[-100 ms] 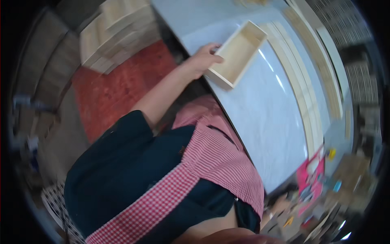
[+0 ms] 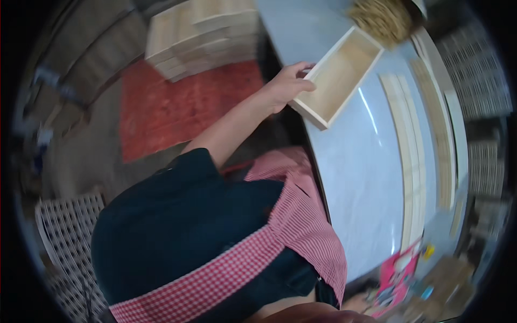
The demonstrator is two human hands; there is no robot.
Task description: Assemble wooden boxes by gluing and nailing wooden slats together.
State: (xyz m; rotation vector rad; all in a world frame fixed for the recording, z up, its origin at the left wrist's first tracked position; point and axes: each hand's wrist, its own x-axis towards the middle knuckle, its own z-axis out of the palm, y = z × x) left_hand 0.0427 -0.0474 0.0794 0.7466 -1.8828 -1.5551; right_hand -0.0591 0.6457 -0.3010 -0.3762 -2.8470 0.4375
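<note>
A long, open-topped box of pale wood (image 2: 339, 81) is over the left edge of a white-topped table (image 2: 350, 199), tilted in view with its hollow inside showing. My left hand (image 2: 291, 86) grips its left long side near the close end, the thumb over the rim and the fingers on the outer wall. I cannot tell whether the box rests on the tabletop. My right hand (image 2: 358, 303), low in the picture, is blurred and partly cut off by my body. It is nearest to a pink sheet or bag (image 2: 396, 277) with small items on it.
Pale wooden boxes (image 2: 204, 40) are stacked on a red board (image 2: 188, 102) at the left. Long wooden strips (image 2: 406, 156) lie along the table's right side. A tan bundle of strands (image 2: 382, 19) sits at the far end. A white lattice chair or crate (image 2: 70, 242) stands lower left.
My view has turned, so the table, stacked boxes and red board sit further right. The tan bundle shows more fully. My left hand keeps its hold on the box.
</note>
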